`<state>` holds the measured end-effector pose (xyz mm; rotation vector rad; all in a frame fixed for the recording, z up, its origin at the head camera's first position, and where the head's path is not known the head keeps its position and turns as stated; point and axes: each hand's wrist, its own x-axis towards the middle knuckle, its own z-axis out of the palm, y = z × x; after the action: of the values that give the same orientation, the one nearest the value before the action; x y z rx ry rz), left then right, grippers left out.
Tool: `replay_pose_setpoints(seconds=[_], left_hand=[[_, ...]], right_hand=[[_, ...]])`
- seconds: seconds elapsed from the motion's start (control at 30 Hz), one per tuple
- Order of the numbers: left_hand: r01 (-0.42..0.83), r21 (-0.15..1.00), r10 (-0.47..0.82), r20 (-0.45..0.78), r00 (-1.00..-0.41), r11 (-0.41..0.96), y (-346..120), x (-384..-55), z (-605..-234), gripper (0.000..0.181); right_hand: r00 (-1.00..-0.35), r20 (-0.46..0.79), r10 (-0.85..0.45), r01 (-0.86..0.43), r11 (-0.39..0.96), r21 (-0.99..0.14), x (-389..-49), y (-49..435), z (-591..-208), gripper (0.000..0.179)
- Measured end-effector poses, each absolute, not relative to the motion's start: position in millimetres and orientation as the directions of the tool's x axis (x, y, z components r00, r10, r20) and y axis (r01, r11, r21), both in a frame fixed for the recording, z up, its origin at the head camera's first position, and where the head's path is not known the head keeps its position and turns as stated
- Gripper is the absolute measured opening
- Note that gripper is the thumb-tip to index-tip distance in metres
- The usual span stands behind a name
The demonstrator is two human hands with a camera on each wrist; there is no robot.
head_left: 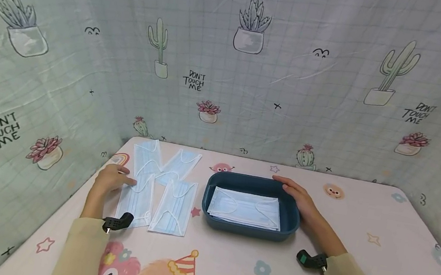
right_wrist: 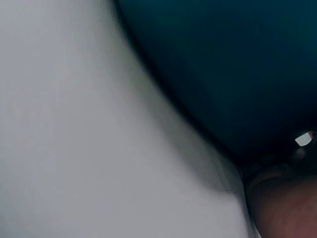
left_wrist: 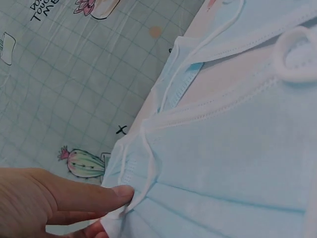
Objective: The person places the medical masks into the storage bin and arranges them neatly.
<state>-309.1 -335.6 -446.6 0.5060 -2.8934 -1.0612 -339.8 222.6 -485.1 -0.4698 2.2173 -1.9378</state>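
At the left side of the table my left hand (head_left: pixel 113 178) pinches the left edge of a light-blue pleated face mask (head_left: pixel 137 199). In the left wrist view the thumb (left_wrist: pixel 119 193) lies on top of that edge by the white ear loop, with fingers underneath. My right hand (head_left: pixel 299 198) rests at the far right corner of a dark blue plastic bin (head_left: pixel 246 229), its fingers extended along the rim. A stack of folded face masks (head_left: pixel 245 209) lies inside the bin. In the right wrist view the bin's wall (right_wrist: pixel 213 64) fills much of the frame, and most of the hand is hidden.
Other masks lie beside and behind the pinched one: one nearer the bin (head_left: pixel 172 209) and two farther back, a left mask (head_left: pixel 147 155) and a right mask (head_left: pixel 181 165). A cactus-print curtain (head_left: pixel 273 78) hangs along the table's back and sides.
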Motion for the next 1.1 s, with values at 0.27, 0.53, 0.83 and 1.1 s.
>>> replay_pose_setpoints(seconds=[0.27,0.53,0.83,1.1], left_hand=[[-0.298,0.637,-0.325,-0.078,-0.942,0.711,-334.6,-307.3,-448.8,0.045],[-0.307,0.628,-0.336,-0.077,-0.939,0.715,-335.1,-307.9,-448.7,0.034],[-0.305,0.729,-0.334,-0.111,-0.936,0.613,-342.5,-308.7,-447.7,0.028],[-0.312,0.770,-0.357,-0.117,-0.927,0.557,-343.3,-310.0,-437.5,0.036]], right_hand=[[-0.938,0.091,-0.336,-0.134,0.106,-0.985,-340.8,220.7,-482.4,0.045],[-0.938,0.089,-0.335,-0.133,0.108,-0.985,-340.4,220.8,-483.7,0.046],[-0.940,0.084,-0.329,-0.127,0.113,-0.985,-337.9,220.2,-486.1,0.046],[-0.942,0.088,-0.323,-0.132,0.116,-0.984,-338.4,220.9,-485.1,0.046]])
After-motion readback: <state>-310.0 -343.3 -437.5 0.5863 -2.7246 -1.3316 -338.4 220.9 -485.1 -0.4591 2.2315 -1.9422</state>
